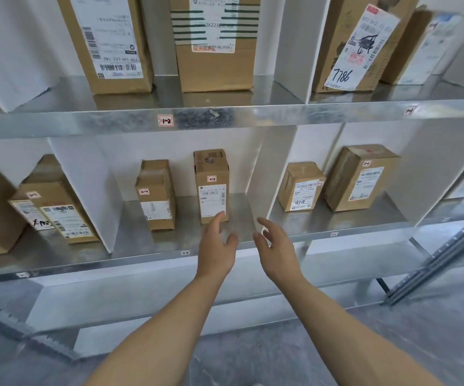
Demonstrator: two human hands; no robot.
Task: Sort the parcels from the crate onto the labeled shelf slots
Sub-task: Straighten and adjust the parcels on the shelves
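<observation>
Both bare forearms reach toward the middle slot of a galvanised metal shelf (253,207), and neither hand holds anything. The left hand (217,246) is spread with fingers extended; its fingertips (219,215) overlap the lower right corner of the tall upright parcel (211,185), though contact cannot be confirmed. The right hand (276,246) hangs just beside it, loosely spread with fingers slightly curled, over the bare shelf surface in front of the white divider (267,168).

The tall parcel stands in the slot whose shelf-edge tag (185,252) appears to read 2-2, and it carries a small sticker marked the same way. A shorter parcel (155,195) with a matching sticker stands near it on the left, apart from it. Beyond the divider on the right sit two more cardboard boxes (336,179), close together. The slot to the left holds further boxes (55,207). On the upper shelf, above a red-bordered 1-2 label (165,120), larger cartons (164,43) stand upright
</observation>
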